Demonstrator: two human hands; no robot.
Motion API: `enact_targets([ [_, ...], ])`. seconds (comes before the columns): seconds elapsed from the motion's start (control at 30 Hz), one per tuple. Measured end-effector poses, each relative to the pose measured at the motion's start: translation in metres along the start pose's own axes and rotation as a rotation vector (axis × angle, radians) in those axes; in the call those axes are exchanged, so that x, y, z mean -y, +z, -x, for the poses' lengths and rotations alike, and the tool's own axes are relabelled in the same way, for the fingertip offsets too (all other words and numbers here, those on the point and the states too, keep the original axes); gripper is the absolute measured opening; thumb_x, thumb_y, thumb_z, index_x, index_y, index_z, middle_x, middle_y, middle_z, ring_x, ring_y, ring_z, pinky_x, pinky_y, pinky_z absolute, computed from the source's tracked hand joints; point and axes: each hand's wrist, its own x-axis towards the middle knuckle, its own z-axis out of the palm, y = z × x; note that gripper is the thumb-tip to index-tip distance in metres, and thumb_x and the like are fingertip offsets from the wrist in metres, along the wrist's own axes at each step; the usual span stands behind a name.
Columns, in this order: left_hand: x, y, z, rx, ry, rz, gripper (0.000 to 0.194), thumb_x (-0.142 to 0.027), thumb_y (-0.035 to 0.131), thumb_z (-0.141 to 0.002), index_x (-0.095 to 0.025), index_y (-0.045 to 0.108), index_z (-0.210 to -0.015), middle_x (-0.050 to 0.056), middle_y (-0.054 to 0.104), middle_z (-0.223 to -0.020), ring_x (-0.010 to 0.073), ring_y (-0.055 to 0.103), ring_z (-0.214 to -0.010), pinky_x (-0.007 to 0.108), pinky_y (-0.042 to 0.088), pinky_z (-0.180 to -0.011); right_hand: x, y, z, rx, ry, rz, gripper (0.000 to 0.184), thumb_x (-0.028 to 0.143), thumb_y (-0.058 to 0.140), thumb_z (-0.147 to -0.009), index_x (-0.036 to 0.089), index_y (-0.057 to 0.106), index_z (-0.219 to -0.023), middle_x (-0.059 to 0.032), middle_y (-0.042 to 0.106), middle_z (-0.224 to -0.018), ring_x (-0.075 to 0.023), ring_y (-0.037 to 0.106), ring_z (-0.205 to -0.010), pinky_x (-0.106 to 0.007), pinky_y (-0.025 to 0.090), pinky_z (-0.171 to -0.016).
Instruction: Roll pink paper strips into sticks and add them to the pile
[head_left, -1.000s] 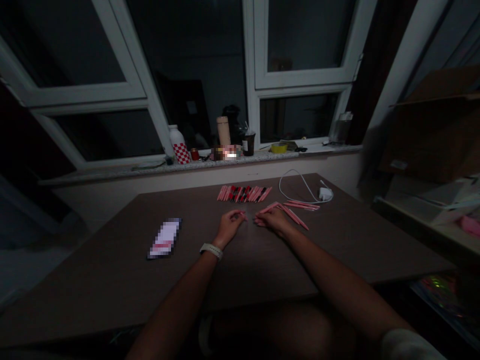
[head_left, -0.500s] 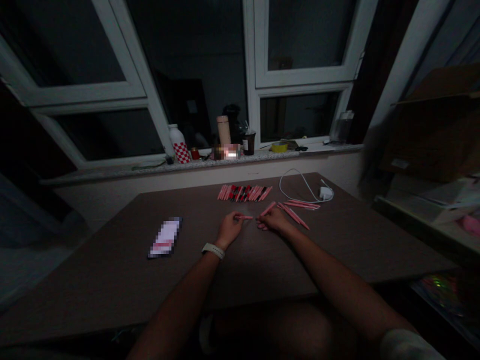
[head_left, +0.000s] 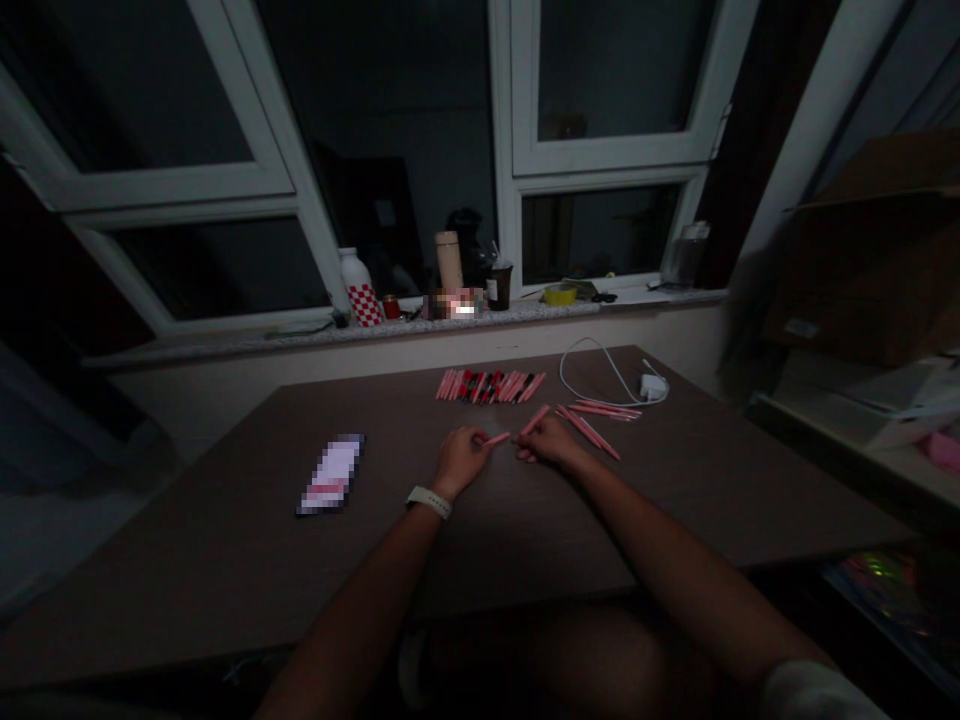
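As seen from the head-worn camera, the left hand (head_left: 463,460) pinches a pink stick (head_left: 496,439) between its fingers, while the curled right hand (head_left: 551,441) rests against loose pink sticks (head_left: 589,432) on a brown tabletop (head_left: 225,570). A neat row of pink and red sticks (head_left: 489,386) lies just beyond, near a white charger (head_left: 653,386).

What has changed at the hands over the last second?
The left hand has drawn slightly back toward the person, and the pink stick it holds now pokes further out, angled toward the right hand. Nothing was let go. The row of pink sticks and the white charger stayed put.
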Motion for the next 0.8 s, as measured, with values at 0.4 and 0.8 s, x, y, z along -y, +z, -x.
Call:
enact_targets([
  [0.4,-0.0032,-0.0014,0.0008,-0.022,0.015,0.054,0.016,-0.028,0.066,-0.076,-0.018,0.068,-0.088,0.005,0.064,-0.088,0.0189,0.059,-0.084,0.03,0.044,-0.075,0.0011,-0.0005,0.0011,-0.003,-0.007,-0.009,0.01,0.007,0.066,-0.073,0.012,0.061,-0.066,-0.0019,0.066,-0.057,-0.0111,0.063,-0.047,-0.016,0.049,-0.043],
  [0.8,-0.0087,-0.0021,0.0019,-0.002,0.142,0.113,0.016,-0.028,0.066,-0.078,-0.019,0.069,-0.091,0.005,0.061,-0.09,0.0177,0.057,-0.085,0.029,0.044,-0.076,0.005,-0.0001,0.0047,0.006,-0.012,0.015,0.01,0.008,0.064,-0.075,0.011,0.061,-0.066,-0.0008,0.063,-0.051,-0.0096,0.06,-0.042,-0.015,0.047,-0.04],
])
